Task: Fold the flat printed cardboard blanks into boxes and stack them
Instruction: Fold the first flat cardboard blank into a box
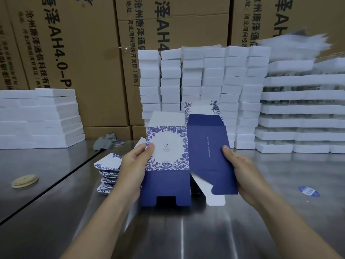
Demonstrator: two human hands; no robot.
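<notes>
On the worktop point(46, 193), left of centre, lies a pile point(107, 166) of flat blanks. The left hand point(133, 165) pinches the floral panel of the blank point(168, 146), held half opened mid-frame. The right hand point(240, 171) grips its navy panel. Uneven pushing could buckle a panel off its crease, and the hanging flaps might snag the pile.

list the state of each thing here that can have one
printed blank: held upright, partly folded, flaps open
left hand: grips the blank's left edge
right hand: grips the blank's right side
flat blanks: piled, unfolded
white blocks: stacked in columns
grey cloth: crumpled
</notes>
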